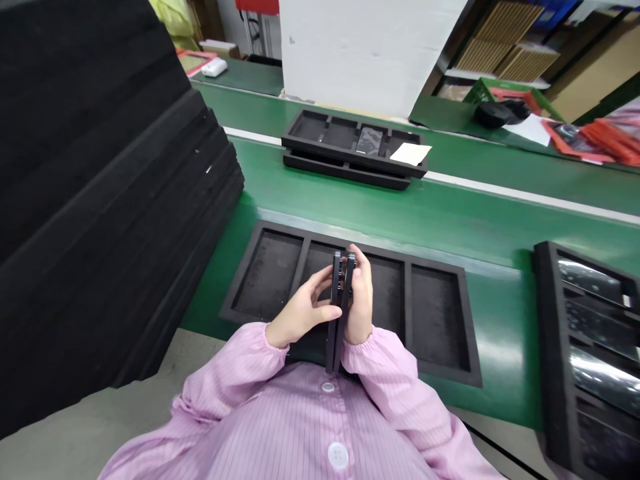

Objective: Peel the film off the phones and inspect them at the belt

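Note:
Both hands hold two thin dark phone-like slabs (339,313) on edge, pressed together back to back, just above a black foam tray (440,313) with several empty slots. My left hand (300,310) grips the left slab from the side, fingers curled on it. My right hand (361,300) wraps the right slab, fingertips over its top end. Pink striped sleeves cover both wrists.
A tall stack of black foam trays (100,200) fills the left. Another tray (350,150) with a white card (410,153) lies on the green belt (475,213) further off. At the right a tray (590,347) holds several shiny wrapped items. Red frames (590,140) lie far right.

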`<state>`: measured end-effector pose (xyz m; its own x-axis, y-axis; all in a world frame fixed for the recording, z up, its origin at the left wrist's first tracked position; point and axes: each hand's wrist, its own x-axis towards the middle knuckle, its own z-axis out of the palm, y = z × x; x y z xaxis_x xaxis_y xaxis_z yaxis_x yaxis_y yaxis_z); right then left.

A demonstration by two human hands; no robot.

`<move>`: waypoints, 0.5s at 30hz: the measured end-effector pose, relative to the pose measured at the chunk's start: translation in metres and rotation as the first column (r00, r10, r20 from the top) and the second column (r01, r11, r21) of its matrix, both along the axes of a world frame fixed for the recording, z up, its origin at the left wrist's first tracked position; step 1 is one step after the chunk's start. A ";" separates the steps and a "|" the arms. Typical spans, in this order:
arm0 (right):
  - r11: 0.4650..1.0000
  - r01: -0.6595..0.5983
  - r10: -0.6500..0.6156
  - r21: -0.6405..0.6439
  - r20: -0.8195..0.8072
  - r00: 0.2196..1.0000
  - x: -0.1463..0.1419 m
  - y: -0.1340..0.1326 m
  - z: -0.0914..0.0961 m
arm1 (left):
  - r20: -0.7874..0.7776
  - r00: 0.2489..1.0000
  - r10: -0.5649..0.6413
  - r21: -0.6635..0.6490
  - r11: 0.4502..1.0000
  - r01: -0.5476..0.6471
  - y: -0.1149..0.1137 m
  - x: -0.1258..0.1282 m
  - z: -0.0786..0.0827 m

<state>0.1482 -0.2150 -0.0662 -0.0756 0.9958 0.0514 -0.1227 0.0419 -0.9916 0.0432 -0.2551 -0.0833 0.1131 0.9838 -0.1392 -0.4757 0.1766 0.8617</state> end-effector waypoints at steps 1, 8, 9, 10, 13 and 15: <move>1.000 -0.004 0.004 -0.014 -0.004 1.000 -0.002 -0.001 0.001 | 0.006 1.000 -0.001 0.007 1.000 0.001 0.000 0.000 0.000; 0.999 0.038 -0.039 0.022 0.044 0.998 -0.006 0.010 -0.002 | -0.024 0.998 -0.065 0.038 0.997 0.066 0.007 -0.006 0.001; 0.999 0.033 -0.036 0.043 0.061 0.997 -0.004 0.012 -0.002 | -0.037 0.997 -0.075 0.037 0.996 0.076 0.008 -0.007 0.001; 0.998 0.019 -0.024 0.066 0.073 0.997 -0.002 0.014 -0.003 | -0.053 0.995 -0.088 0.032 0.995 0.090 0.009 -0.008 0.002; 0.990 -0.069 0.060 0.119 0.080 0.995 0.007 0.020 -0.001 | -0.113 0.984 -0.138 0.005 0.990 0.139 0.012 -0.009 0.006; 0.981 -0.137 0.129 0.137 0.066 0.989 0.011 0.021 0.003 | -0.157 0.976 -0.149 0.021 0.988 0.155 0.015 -0.009 0.010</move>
<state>0.1591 -0.1941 -0.0634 -0.2140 0.9597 0.1820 -0.0809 0.1683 -0.9824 0.0346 -0.2400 -0.0738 0.2413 0.9611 -0.1346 -0.3057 0.2070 0.9294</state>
